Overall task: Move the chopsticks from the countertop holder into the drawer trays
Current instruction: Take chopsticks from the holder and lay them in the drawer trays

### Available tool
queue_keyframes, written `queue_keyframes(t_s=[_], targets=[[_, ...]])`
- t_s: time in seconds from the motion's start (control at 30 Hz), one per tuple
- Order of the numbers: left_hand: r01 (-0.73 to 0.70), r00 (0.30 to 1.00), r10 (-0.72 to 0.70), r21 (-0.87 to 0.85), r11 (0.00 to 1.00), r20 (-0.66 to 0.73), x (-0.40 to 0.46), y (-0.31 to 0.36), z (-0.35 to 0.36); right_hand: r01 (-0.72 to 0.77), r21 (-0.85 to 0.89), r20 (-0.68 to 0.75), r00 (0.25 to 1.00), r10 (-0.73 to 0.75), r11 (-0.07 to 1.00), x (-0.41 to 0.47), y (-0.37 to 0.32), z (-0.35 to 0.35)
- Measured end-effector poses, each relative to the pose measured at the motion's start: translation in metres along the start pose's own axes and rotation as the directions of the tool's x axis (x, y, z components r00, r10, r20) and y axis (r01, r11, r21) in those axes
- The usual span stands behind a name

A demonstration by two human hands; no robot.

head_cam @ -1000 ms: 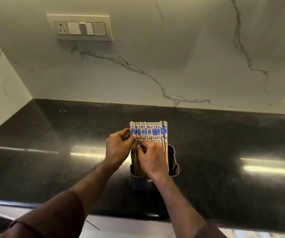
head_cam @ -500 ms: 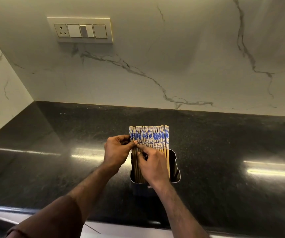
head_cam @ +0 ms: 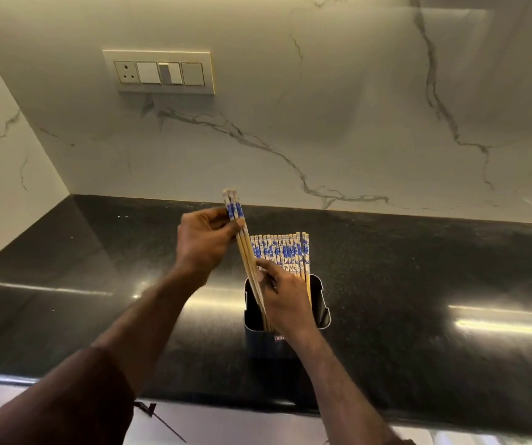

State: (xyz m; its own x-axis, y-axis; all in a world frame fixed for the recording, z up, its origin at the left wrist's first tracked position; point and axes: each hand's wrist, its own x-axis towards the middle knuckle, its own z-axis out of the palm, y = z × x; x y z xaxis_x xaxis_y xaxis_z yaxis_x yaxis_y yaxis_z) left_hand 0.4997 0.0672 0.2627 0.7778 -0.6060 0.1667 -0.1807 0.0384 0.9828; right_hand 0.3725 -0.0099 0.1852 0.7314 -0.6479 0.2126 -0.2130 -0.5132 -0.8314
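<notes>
A dark rectangular holder (head_cam: 321, 305) stands on the black countertop (head_cam: 418, 268), near its front edge. Several wooden chopsticks with blue-and-white patterned tops (head_cam: 285, 250) stand upright in it in a row. My left hand (head_cam: 205, 240) grips a pair of chopsticks (head_cam: 235, 213) by their patterned ends; they are raised above the row and tilted left, with their lower ends still in the holder. My right hand (head_cam: 282, 300) rests over the holder's mouth, its fingertips pinched against the shafts of the standing row and the raised pair. No drawer is in view.
A white marble wall (head_cam: 322, 123) rises behind the counter, and another closes the left side. A switch plate with a socket (head_cam: 158, 72) is on the back wall. A pale strip (head_cam: 226, 422) runs below the counter's front edge.
My left hand has pulled a pair of chopsticks up and to the left out of the row. My right hand has stayed at the holder. The camera has tilted a little.
</notes>
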Motion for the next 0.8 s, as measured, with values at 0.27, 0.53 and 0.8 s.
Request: queue_keyframes(t_s=[0.27, 0.53, 0.8], targets=[[-0.054, 0.998, 0.056, -0.165, 0.985, 0.007, -0.031, 0.079, -0.020, -0.107, 0.301, 0.088, 0.993, 0.084, 0.948, -0.047, -0.035, -0.033], [0.109, 0.983, -0.059, -0.295, 0.949, 0.171, -0.115, 0.077, -0.019, -0.320, 0.545, 0.161, 0.947, 0.278, 0.775, -0.162, -0.048, -0.065], [0.335, 0.899, -0.203, -0.311, 0.889, 0.388, -0.204, 0.033, 0.052, -0.464, 0.495, 0.078, 0.865, 0.495, 0.734, -0.286, -0.011, -0.109]])
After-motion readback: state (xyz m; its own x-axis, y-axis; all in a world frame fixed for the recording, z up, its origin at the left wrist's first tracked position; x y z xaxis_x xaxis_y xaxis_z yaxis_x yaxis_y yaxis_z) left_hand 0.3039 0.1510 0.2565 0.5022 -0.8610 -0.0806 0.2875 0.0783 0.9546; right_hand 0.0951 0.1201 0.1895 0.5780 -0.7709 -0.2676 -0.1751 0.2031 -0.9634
